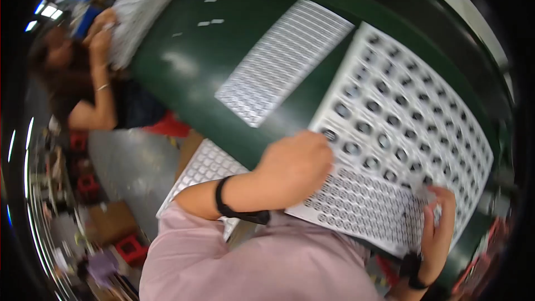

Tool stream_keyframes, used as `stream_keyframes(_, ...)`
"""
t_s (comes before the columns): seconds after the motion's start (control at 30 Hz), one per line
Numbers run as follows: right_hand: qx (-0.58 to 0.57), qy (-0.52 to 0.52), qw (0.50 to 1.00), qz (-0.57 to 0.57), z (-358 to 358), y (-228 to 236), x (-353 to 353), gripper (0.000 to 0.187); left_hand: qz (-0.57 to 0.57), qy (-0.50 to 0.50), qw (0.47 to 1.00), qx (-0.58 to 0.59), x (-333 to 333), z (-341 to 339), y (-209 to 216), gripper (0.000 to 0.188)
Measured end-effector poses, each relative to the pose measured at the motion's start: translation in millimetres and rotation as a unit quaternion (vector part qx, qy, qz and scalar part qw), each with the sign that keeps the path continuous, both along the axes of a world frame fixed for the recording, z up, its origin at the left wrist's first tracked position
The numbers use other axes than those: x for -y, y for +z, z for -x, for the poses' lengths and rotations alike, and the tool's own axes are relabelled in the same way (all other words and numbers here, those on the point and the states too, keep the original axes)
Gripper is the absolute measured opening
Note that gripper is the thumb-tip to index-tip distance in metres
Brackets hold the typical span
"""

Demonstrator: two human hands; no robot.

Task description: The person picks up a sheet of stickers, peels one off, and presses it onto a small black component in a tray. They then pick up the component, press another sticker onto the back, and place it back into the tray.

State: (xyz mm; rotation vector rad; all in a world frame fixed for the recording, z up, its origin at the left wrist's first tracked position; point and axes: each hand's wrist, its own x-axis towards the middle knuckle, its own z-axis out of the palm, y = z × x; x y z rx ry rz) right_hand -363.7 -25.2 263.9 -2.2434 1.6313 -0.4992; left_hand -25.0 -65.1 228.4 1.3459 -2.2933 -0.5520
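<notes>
A large white tray (pixel 356 86) holds rows of round dark-centred parts in its pockets. Across its near end lies a tray of small dark rings (pixel 362 200), packed close together. My left hand (pixel 295 167) is closed over the left edge where the two trays meet; its fingers curl under, and whatever they hold is hidden. At the right, my right hand (pixel 440 217) has thumb and fingers drawn together above the ring tray's right end. A pale, see-through blur shows at its fingertips, too smeared to name.
A white sheet with rows of small strips (pixel 287 58) lies on the green table (pixel 195 72). Several small white pieces (pixel 210 22) lie farther back. Another white tray (pixel 206 164) sits low by my left forearm. At the far left, a person (pixel 83 83) works beside a white stack (pixel 139 19).
</notes>
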Motion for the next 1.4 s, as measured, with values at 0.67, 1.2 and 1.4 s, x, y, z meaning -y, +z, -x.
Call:
stream_keyframes(0.67, 0.323, -0.067, 0.944, -0.017, -14.8, -13.9, -0.2, 0.007, 0.046, -0.102, 0.991, 0.079, 49.1, 24.9, -28.6, 0.021)
stream_keyframes(1.2, 0.309, -0.017, 0.951, 0.015, -97.4, 22.5, 0.8, 0.051, 0.052, -0.071, 0.899, -0.43, -20.3, 55.7, 20.3, 0.014)
stream_keyframes(1.4, 0.386, -0.026, 0.922, -0.021, -132.4, 26.7, -6.7, 0.045, 0.027, -0.09, 0.883, -0.461, -27.2, 56.4, 20.6, 0.014)
